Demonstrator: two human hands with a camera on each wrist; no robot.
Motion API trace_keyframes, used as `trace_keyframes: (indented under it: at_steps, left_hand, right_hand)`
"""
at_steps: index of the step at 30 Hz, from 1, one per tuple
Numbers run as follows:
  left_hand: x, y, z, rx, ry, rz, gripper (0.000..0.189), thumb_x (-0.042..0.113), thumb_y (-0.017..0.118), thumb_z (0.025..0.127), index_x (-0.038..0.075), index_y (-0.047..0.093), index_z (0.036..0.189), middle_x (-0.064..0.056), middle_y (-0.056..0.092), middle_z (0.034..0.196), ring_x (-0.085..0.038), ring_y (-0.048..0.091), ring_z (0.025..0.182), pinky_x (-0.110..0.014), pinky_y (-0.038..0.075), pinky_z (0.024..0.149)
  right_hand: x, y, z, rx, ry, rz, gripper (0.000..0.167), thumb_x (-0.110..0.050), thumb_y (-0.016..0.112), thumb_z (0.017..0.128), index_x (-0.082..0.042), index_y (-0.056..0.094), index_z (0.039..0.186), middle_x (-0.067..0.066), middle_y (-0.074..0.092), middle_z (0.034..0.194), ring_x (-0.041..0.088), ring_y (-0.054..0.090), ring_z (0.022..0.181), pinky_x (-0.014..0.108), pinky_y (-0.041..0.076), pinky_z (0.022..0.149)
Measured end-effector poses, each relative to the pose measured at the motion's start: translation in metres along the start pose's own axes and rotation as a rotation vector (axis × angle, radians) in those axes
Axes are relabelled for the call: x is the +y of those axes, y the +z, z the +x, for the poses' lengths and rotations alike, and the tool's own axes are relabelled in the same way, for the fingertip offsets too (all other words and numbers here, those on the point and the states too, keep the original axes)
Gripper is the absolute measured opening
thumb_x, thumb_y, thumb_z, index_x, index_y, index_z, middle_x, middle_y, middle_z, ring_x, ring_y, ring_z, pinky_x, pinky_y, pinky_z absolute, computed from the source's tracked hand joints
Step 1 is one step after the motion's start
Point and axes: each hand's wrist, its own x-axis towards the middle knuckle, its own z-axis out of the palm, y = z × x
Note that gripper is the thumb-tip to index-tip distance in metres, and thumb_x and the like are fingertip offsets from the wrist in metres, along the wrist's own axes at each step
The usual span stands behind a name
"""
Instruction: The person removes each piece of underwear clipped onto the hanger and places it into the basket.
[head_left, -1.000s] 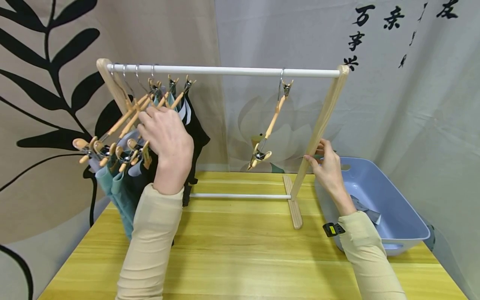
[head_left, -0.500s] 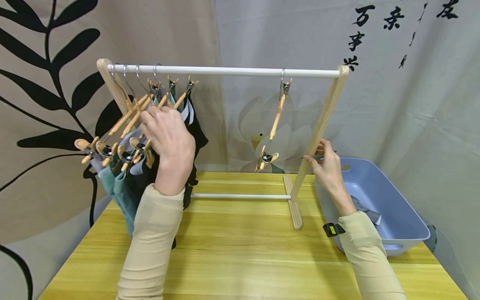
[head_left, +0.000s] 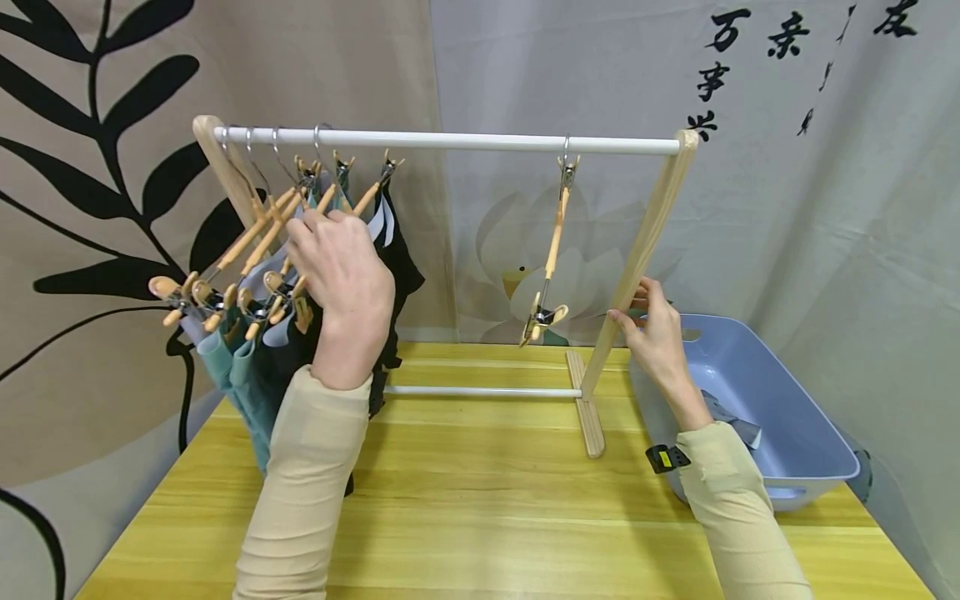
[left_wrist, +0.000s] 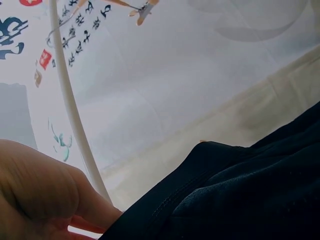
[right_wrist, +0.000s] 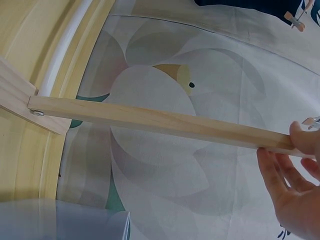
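A wooden clip hanger point(head_left: 367, 199) carrying a black garment point(head_left: 401, 258) hangs from the white top rail point(head_left: 465, 143) of a small clothes rack. My left hand point(head_left: 345, 279) grips this hanger's bar from above; its fingertips are hidden. Dark cloth point(left_wrist: 225, 195) fills the lower right of the left wrist view, beside the left hand point(left_wrist: 45, 195). On the rack's right wooden post point(head_left: 637, 237), the thumb and fingers of my right hand point(head_left: 656, 333) pinch the wood. That grip shows in the right wrist view, where the hand point(right_wrist: 295, 185) holds the post's upper part.
Several clip hangers with teal point(head_left: 251, 392) and dark clothes crowd the rail's left end. A bare clip hanger point(head_left: 556, 237) dangles near the right end. A blue basin point(head_left: 810, 417) with a grey cloth point(head_left: 731, 417) stands right on the wooden table point(head_left: 480, 500).
My left hand and the hanger it grips have shifted slightly right along the rail. The bare hanger has swung, its lower clip going right. My right hand stays put.
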Motion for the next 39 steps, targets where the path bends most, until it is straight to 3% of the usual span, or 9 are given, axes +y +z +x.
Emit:
trace_keyframes:
  at_steps: [14, 39]
  left_hand:
    - [0.000, -0.001, -0.003, 0.048, 0.033, -0.007, 0.035, -0.001, 0.054, 0.084, -0.014, 0.056, 0.116, -0.028, 0.056, 0.116, -0.038, 0.049, 0.103, -0.043, 0.042, 0.089]
    - [-0.001, -0.002, -0.013, 0.164, 0.104, -0.099, 0.029, -0.002, 0.048, 0.087, -0.014, 0.058, 0.111, -0.030, 0.058, 0.112, -0.040, 0.049, 0.101, -0.043, 0.041, 0.089]
  right_hand:
    - [0.000, 0.001, 0.000, 0.000, 0.002, -0.012, 0.052, 0.001, 0.067, 0.084, 0.003, 0.042, 0.130, 0.028, 0.059, 0.114, 0.043, 0.063, 0.101, 0.052, 0.056, 0.077]
    - [0.000, 0.001, 0.000, 0.017, -0.001, -0.002, 0.051, 0.001, 0.067, 0.084, 0.003, 0.044, 0.129, 0.027, 0.060, 0.112, 0.042, 0.064, 0.099, 0.051, 0.056, 0.076]
